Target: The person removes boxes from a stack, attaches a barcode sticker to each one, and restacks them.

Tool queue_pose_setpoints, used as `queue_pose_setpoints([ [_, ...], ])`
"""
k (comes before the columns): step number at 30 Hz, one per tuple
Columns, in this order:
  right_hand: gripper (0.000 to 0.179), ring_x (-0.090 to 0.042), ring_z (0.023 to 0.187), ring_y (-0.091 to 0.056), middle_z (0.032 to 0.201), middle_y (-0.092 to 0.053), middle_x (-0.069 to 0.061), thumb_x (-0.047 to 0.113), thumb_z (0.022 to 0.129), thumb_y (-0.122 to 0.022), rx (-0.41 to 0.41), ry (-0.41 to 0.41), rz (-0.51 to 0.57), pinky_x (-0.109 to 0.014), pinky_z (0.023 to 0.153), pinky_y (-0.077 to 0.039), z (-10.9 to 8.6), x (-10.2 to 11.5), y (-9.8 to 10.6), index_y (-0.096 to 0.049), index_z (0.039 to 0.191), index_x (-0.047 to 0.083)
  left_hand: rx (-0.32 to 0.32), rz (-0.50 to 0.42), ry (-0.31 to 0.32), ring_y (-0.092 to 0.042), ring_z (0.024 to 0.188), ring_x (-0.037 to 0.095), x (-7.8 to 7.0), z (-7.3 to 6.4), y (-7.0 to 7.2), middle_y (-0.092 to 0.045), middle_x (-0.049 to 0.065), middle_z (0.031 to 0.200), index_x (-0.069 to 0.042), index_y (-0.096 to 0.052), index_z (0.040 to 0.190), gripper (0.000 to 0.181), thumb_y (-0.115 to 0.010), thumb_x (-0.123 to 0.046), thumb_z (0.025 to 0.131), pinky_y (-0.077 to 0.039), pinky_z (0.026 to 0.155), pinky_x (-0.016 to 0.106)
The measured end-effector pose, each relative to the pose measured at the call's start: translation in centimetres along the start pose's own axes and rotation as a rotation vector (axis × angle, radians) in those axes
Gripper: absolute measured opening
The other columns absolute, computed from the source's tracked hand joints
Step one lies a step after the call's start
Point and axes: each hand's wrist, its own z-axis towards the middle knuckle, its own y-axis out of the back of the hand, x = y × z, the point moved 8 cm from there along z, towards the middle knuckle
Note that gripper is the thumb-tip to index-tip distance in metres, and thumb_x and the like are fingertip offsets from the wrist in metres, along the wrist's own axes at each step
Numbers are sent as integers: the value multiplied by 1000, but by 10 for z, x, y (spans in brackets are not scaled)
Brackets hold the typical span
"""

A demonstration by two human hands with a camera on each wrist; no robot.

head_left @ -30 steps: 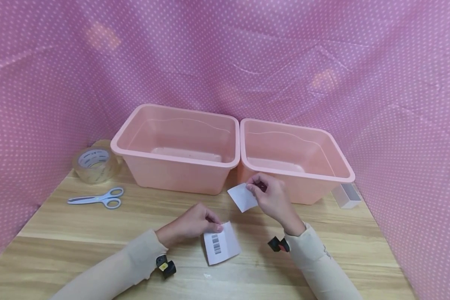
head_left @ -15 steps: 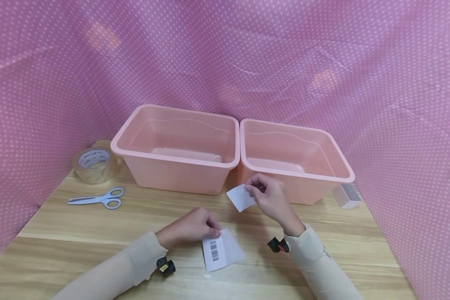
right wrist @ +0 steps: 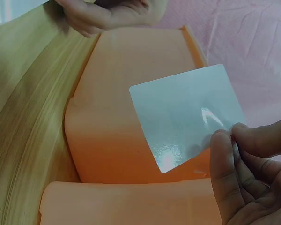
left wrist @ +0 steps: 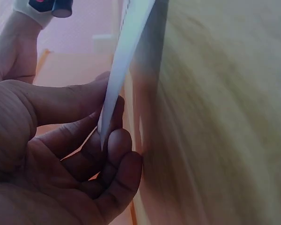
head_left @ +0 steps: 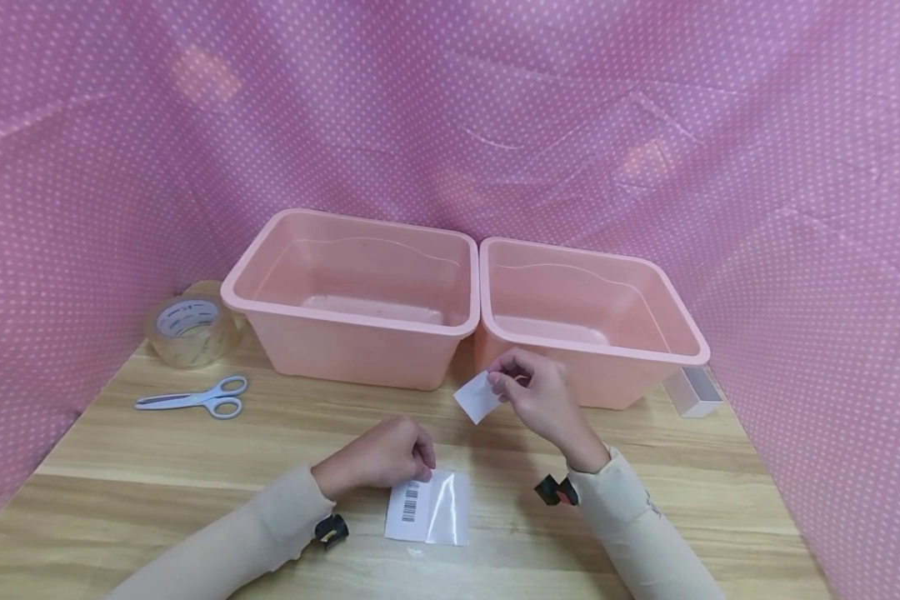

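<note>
My left hand (head_left: 390, 450) pinches the top edge of a small flat packet (head_left: 408, 512) low over the table. Its left part is white with a black barcode; its right part is clear and glossy. The left wrist view shows the packet (left wrist: 124, 61) edge-on between thumb and fingers (left wrist: 91, 154). Farther off and to the right, my right hand (head_left: 540, 396) holds a small white square sheet (head_left: 474, 397) by its edge, raised in front of the right bin. In the right wrist view that sheet (right wrist: 182, 112) looks shiny, with rounded corners and no print on the visible side.
Two pink plastic bins (head_left: 352, 358) (head_left: 607, 375) stand side by side at the back of the wooden table (head_left: 270, 450). To their left are a roll of clear tape (head_left: 191, 333) and light blue scissors (head_left: 195, 398). A small white box (head_left: 692, 393) stands at the right.
The left hand has moved slightly left and nearer, tipping the packet flatter toward the table. Its clear part now catches the light. The right hand has barely moved; its sheet has turned a little.
</note>
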Motion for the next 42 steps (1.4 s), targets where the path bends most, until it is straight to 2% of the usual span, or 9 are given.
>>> queue_pose_setpoints([
  [13,7,-29,73,-75,86,-77,-14,0,89,-72,23,-6,71,-24,63,-62,-1,1,-3,-74,91,6,-40,75,-28,-58,74,10,2,3,0,-68,-9,72,-15,-76,72,14,-81,-4,76,-52,70,26],
  [18,7,-32,75,-75,87,-78,-13,0,89,-73,23,30,103,-25,65,-63,-2,5,-4,-75,91,6,-30,43,-10,-59,75,9,3,3,1,-68,-10,75,-18,-75,76,12,-79,-7,80,-52,70,26],
  [22,6,-28,76,-76,88,-77,-13,0,89,-73,22,91,150,-28,68,-65,-4,9,-5,-74,92,5,-70,-126,33,-64,78,13,6,3,8,-72,-5,83,-16,-77,89,5,-73,-13,89,-55,71,29],
  [24,5,-25,76,-76,89,-77,-15,-1,89,-73,23,128,188,-30,70,-65,-6,12,-5,-74,93,3,-126,-262,51,-66,79,17,8,4,15,-74,2,88,-11,-77,97,9,-70,-16,93,-57,72,31],
  [28,6,-20,78,-76,92,-75,-24,-4,90,-71,55,206,282,-34,72,-65,-9,19,-8,-72,95,-4,-204,-617,52,-71,93,27,10,6,26,-76,14,104,-1,-72,113,26,-68,-20,96,-60,88,45],
  [30,7,-15,79,-75,94,-74,-28,-6,90,-70,86,235,320,-35,72,-65,-11,22,-11,-71,96,-7,-181,-787,33,-71,99,27,9,7,27,-76,12,106,3,-68,120,33,-65,-21,98,-57,98,49],
  [33,7,-11,81,-75,95,-72,-29,-8,91,-68,128,244,373,-36,73,-65,-13,24,-15,-70,97,-8,-87,-996,6,-72,99,23,5,7,23,-76,6,104,10,-61,127,39,-60,-19,101,-57,101,47],
  [36,7,-9,82,-74,98,-70,-30,-9,90,-67,154,242,412,-38,74,-65,-15,26,-17,-69,97,-10,-13,-1094,3,-71,98,19,3,6,19,-75,3,104,13,-56,130,43,-58,-18,101,-59,98,38],
  [42,8,-12,86,-73,102,-68,-31,-9,90,-66,207,251,449,-39,75,-65,-19,29,-20,-68,98,-11,36,-1149,41,-69,99,19,5,4,15,-70,7,113,13,-55,132,45,-61,-17,100,-59,94,34],
])
